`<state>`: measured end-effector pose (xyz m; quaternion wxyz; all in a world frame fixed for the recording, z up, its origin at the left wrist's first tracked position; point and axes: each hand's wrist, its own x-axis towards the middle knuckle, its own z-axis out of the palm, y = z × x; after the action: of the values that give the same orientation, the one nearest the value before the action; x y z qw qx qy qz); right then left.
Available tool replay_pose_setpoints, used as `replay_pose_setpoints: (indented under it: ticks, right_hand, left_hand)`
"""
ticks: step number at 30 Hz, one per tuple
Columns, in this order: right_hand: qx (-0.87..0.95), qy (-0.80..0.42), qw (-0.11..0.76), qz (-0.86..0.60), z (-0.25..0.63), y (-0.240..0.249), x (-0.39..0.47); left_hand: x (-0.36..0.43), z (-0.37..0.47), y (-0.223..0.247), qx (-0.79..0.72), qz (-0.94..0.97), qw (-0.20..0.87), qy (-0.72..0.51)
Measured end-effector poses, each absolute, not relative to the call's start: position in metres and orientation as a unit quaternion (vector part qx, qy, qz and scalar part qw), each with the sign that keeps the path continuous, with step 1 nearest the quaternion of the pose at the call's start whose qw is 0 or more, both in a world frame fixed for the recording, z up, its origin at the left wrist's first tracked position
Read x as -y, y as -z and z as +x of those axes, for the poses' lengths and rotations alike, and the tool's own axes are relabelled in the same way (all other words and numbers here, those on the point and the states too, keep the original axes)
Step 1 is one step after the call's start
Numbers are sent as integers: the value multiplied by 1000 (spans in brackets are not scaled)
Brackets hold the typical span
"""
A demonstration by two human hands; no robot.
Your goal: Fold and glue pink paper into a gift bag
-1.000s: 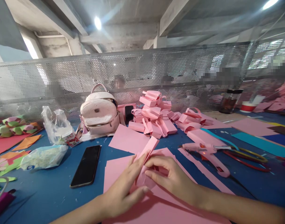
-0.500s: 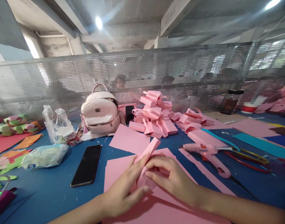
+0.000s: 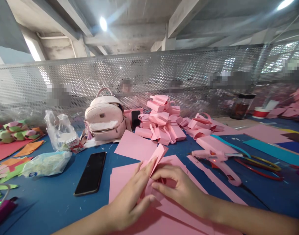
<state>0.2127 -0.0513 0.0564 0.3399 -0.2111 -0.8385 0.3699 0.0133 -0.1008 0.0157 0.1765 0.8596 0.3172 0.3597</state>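
A folded pink paper piece, shaped like a narrow box, stands tilted between my two hands. My left hand holds it from the left, with long fingers laid along its side and the thumb apart, lower down. From the other side my right hand grips the piece with curled fingers, thumb near the forefinger. The fingers hide the lower part of the fold. Under both hands lie pink paper sheets on the blue table.
A pink glue gun with a lit red light lies at right, near scissors. Folded pink paper boxes are heaped behind. A black phone, a plastic packet and a pink backpack are at left.
The folded paper has tilted slightly between my hands. My left thumb has shifted a little left and the right hand stays nearly in place.
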Motion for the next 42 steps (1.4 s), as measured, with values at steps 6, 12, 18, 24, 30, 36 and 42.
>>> replay_pose_setpoints:
  ticks: [6, 12, 18, 24, 30, 36, 42]
  right_hand:
    - [848, -359, 324, -220, 212, -59, 52]
    - [851, -348, 319, -231, 212, -60, 55]
    - [812, -379, 365, -252, 213, -60, 51]
    - [796, -391, 358, -292, 214, -62, 49]
    - [816, -398, 337, -249, 212, -62, 54]
    - [847, -363, 308, -238, 210, -62, 61]
    - [840, -405, 281, -229, 206, -60, 63]
  left_hand:
    - [102, 13, -17, -319, 865, 179, -344]
    - [103, 13, -20, -326, 861, 201, -334]
    - [102, 10, -21, -343, 813, 263, -391]
    - [97, 12, -40, -386, 700, 317, -511]
    - [95, 16, -46, -386, 641, 411, -521]
    - [99, 21, -44, -388, 622, 468, -493]
    - [100, 22, -46, -381, 633, 481, -473]
